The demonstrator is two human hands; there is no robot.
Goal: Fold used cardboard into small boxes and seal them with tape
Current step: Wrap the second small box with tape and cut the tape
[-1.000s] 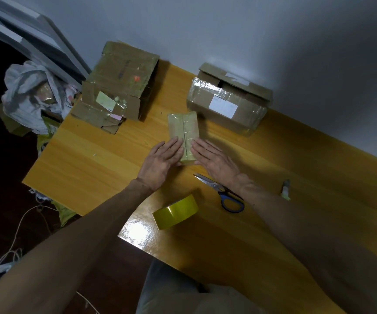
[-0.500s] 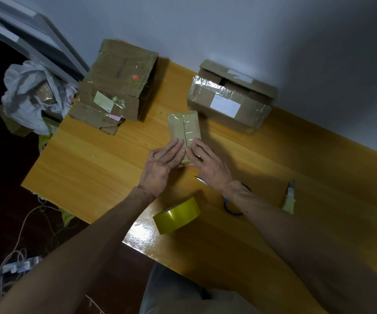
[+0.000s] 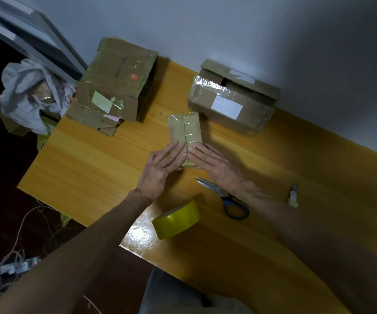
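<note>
Both hands have flattened out since half a second ago: fingers that were bunched at the near end of the small box now lie straight.

Head view:
- Small box (image 3: 184,130) sits mid-counter, long axis pointing away from me, glossy tape down its centre seam.
- Left hand (image 3: 160,171): spread flat, fingers straight, fingertips pressing the near left part of the small box top.
- Right hand (image 3: 214,164): also flat, fingers straight and together, pressing the near right part. Fingertips of the two hands almost meet at the seam.
- Scissors (image 3: 226,198), blue handles, lie just beside my right wrist; blades are uncovered again, having been under the hand before.
- Yellow tape roll (image 3: 176,219) stands on edge near the counter's front edge, between my forearms, apart from the box.
- Counter (image 3: 92,173) is yellow wood with a glare patch by the tape.
- Large taped box (image 3: 230,103) with a white label stands against the wall, just behind the small box, flap up.
- Flattened cardboard (image 3: 117,87) is stacked at the far left corner, leaning on the wall.
- Small stick-like tool (image 3: 293,196) lies to the right, too blurred to identify.
- White plastic bag (image 3: 26,94) sits off the counter's left; cords (image 3: 13,264) trail on the floor.
</note>
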